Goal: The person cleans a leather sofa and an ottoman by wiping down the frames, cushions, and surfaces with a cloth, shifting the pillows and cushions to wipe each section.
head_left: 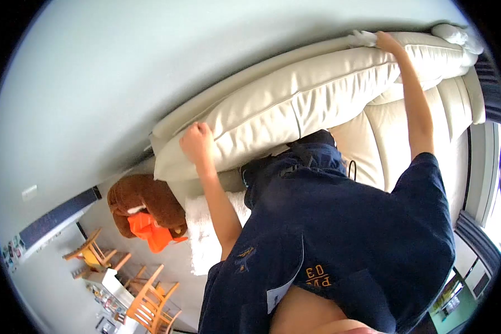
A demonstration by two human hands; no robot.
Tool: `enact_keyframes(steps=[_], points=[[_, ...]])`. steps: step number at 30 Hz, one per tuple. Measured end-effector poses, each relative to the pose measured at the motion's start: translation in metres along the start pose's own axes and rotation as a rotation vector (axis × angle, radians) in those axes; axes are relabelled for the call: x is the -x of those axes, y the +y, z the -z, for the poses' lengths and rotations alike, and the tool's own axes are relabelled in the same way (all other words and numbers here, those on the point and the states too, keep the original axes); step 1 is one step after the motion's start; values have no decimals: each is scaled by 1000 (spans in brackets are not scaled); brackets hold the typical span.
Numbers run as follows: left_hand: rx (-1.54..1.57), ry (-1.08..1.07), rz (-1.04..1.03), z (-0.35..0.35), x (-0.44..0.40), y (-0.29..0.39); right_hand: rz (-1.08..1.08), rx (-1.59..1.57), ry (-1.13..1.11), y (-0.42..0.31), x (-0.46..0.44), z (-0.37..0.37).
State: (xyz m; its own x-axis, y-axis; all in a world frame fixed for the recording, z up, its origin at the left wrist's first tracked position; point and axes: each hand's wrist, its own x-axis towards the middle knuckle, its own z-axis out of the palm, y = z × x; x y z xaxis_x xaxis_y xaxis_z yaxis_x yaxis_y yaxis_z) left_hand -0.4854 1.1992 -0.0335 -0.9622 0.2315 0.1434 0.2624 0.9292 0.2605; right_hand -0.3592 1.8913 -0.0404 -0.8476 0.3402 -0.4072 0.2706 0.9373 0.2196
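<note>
A white cloth [363,38] is bunched in my right hand [389,42], which is closed on it at the top edge of the cream sofa's backrest [295,94]. Toward the other end of the same backrest, my left hand [197,143] is curled into a fist against the cushion. Whatever its fingers may hold is hidden. Both arms are spread wide. My legs, in dark clothing, are against the sofa between the hands.
The sofa seat [367,145] lies on the right, near a window [498,195]. A pale wall [122,83] rises behind the backrest. At left are a brown plush toy [142,195] with orange cloth [150,231], a white fluffy cover [203,239] and wooden chairs [150,303].
</note>
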Motion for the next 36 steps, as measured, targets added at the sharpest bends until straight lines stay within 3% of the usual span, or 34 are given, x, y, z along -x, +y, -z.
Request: enact_keyframes(steps=[3,6,7,8,9,11,15,17,18,20,22,23,24,25,27,29,30,31,34,36], points=[[-42,-42,40,1,-23,22,32,-373,86,-110,15,56],[-89,-56,69,-7,-38,30,272,-465,-98,-260,17,71],[-111,-94,115,-5,-38,31,451,-522,236,-306,3,33],[-133,-137,160,-5,-38,32,556,-534,376,-346,6,36],[-126,-87,127,-9,-33,28,477,-530,71,-373,4,63],[-99,-95,129,-8,-29,29,472,-413,-47,-406,-15,77],[-123,-178,142,-14,-38,22,496,-361,-165,-357,-18,84],[-158,-217,156,-19,-50,22,267,-287,-110,-283,-5,72],[-202,-263,197,-21,-52,20,252,-295,-45,-239,-28,27],[-189,-326,188,-20,-62,27,-93,-519,-186,-135,33,66],[-171,-380,196,-26,-73,27,-40,-247,-28,-43,-3,-8],[-165,-456,195,-34,-81,21,-193,-442,83,-19,-8,-20],[-156,-527,195,-36,-85,24,-349,-633,200,-7,1,-21],[-155,-523,196,-37,-88,26,-347,-632,205,1,13,-24],[-79,-630,154,-29,-95,40,-334,-443,590,13,41,-15],[-52,-701,127,-60,-116,19,-497,-492,734,30,52,-7],[-22,-783,95,-72,-124,9,-480,-438,938,35,58,-11],[-9,-742,144,-58,-118,28,-544,-499,979,38,59,-15],[14,-721,226,-42,-110,61,-687,-382,660,-27,71,-1],[-45,-675,204,-33,-105,70,-531,-41,672,-91,60,-24]])
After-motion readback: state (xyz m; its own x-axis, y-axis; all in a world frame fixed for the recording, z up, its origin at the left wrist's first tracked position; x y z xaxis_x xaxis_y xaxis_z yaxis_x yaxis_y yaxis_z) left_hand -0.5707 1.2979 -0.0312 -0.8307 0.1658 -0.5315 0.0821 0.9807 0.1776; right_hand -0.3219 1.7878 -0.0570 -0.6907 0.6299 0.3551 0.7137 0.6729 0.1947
